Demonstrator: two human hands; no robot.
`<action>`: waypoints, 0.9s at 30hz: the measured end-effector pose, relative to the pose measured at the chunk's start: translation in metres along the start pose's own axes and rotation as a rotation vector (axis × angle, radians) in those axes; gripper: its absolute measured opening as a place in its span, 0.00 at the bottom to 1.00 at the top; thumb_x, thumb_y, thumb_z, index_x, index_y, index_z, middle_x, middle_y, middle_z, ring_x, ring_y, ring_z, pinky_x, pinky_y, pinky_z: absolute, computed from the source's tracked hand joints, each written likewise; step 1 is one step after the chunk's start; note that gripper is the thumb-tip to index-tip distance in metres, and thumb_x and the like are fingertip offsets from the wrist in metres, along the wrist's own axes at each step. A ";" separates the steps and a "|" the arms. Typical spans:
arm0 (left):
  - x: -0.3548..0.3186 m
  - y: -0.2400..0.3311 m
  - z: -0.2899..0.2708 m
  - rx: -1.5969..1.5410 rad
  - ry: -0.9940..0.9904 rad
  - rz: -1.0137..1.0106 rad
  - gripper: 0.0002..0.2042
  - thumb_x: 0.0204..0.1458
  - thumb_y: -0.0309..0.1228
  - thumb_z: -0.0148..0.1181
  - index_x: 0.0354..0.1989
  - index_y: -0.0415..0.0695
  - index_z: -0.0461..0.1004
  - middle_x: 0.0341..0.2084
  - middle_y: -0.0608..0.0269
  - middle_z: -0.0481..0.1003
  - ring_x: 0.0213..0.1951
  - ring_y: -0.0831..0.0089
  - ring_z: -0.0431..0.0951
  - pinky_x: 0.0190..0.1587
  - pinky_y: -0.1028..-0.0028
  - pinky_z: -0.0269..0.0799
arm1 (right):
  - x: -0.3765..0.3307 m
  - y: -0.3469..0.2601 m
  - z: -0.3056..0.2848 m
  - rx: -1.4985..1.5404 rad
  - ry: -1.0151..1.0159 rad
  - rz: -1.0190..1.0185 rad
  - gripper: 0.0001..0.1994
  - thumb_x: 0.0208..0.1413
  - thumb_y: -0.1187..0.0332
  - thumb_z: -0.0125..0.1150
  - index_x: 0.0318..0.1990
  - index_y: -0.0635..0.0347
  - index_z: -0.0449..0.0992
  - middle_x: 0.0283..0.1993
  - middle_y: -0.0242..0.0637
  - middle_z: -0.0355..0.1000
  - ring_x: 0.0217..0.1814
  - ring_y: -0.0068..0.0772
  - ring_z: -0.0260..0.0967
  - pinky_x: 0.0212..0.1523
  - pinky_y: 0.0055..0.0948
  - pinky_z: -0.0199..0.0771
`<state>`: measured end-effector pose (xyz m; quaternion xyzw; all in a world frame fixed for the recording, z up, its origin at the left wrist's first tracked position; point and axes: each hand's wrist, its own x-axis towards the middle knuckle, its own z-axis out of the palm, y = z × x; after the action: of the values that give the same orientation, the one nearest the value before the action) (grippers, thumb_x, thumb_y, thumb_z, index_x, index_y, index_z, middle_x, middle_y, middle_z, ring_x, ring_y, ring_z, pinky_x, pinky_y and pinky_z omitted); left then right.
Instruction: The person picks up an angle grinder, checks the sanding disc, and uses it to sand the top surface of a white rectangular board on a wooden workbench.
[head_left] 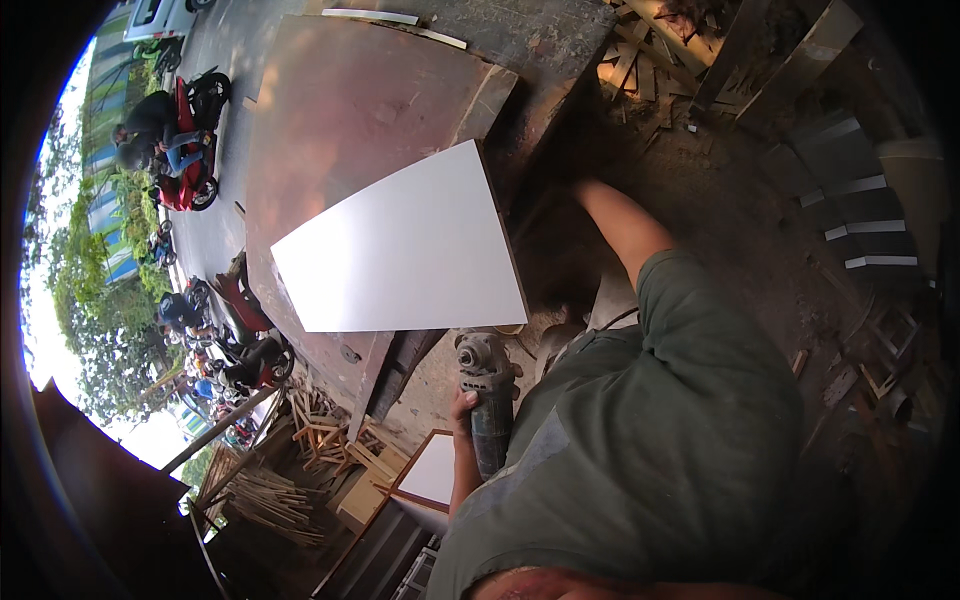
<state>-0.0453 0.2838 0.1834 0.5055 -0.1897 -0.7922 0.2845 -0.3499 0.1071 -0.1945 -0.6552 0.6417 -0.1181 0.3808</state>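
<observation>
My left hand is wrapped round the body of a dark angle grinder, its grey gear head upward beside my shirt. No disc can be made out on its spindle. Just beyond it, a smooth white panel with slanted sides lies on a worn reddish-brown table. My right arm reaches forward past the panel's right edge. The right hand fades into dark shade by the table's side, so its fingers and anything in them are hidden.
Scrap wood lies at the far right, and white-edged dark boards at the right. Wood strips and a white-topped cabinet are at lower left. Motorbikes stand along the road on the left.
</observation>
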 end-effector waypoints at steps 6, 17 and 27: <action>-0.009 -0.005 0.003 -0.089 0.107 0.039 0.44 0.39 0.42 0.70 0.66 0.33 0.61 0.50 0.45 0.73 0.52 0.50 0.77 0.35 0.64 0.80 | 0.033 0.012 -0.001 0.053 -0.073 -0.099 0.24 0.62 0.59 0.60 0.60 0.66 0.71 0.60 0.59 0.70 0.64 0.62 0.66 0.64 0.48 0.68; -0.023 -0.018 -0.017 -0.191 0.081 0.082 0.46 0.39 0.42 0.71 0.67 0.35 0.57 0.44 0.30 0.75 0.39 0.51 0.83 0.38 0.61 0.85 | -0.040 0.003 0.027 0.319 0.324 -0.155 0.30 0.66 0.57 0.58 0.69 0.66 0.64 0.67 0.59 0.66 0.70 0.60 0.62 0.69 0.48 0.63; -0.023 -0.004 -0.041 -0.013 -0.079 0.080 0.47 0.38 0.42 0.72 0.69 0.38 0.58 0.47 0.41 0.75 0.43 0.53 0.83 0.41 0.61 0.85 | -0.223 -0.049 0.012 1.852 0.494 0.318 0.22 0.64 0.62 0.55 0.62 0.62 0.70 0.59 0.38 0.73 0.62 0.32 0.71 0.60 0.34 0.74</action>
<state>-0.0021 0.3009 0.1797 0.4640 -0.2159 -0.8006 0.3116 -0.3382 0.3133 -0.0964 0.0416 0.4375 -0.6578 0.6117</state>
